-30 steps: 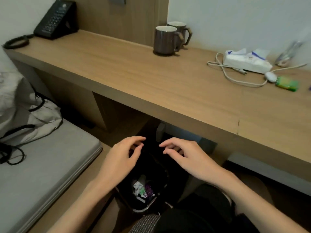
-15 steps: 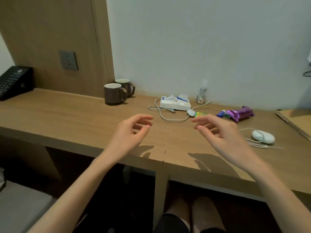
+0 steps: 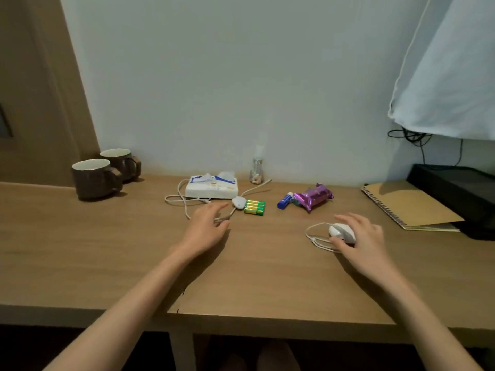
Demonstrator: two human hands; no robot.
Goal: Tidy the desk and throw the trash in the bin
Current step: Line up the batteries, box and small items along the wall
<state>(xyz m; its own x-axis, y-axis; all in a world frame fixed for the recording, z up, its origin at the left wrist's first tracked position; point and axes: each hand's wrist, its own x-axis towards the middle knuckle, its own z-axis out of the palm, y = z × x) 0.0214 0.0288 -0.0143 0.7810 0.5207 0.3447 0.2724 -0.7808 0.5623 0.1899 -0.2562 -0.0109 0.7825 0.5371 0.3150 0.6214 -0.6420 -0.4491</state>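
Observation:
On the wooden desk (image 3: 80, 250), my right hand (image 3: 360, 236) closes over a white oval device (image 3: 340, 231) with a thin cord, thumb in front and fingers behind it. My left hand (image 3: 206, 228) hovers with relaxed fingers just above a white cable (image 3: 182, 200), near its small white adapter (image 3: 239, 202). A crumpled purple wrapper (image 3: 313, 196) lies behind the hands, with a small blue tube (image 3: 284, 200) beside it. A pack of green batteries (image 3: 254, 207) sits next to the adapter. The bin is out of view.
A tissue pack (image 3: 211, 187) and a small glass bottle (image 3: 257, 172) stand near the wall. Two brown mugs (image 3: 93, 178) sit at back left. A spiral notebook (image 3: 409, 207) leans on a black tray (image 3: 455, 191) at right, under a hanging white cloth (image 3: 450, 76).
The view rose from the bin under the desk to the desktop. Both hands moved forward and down; the right one closed on the white oval device, the left reached the cable.

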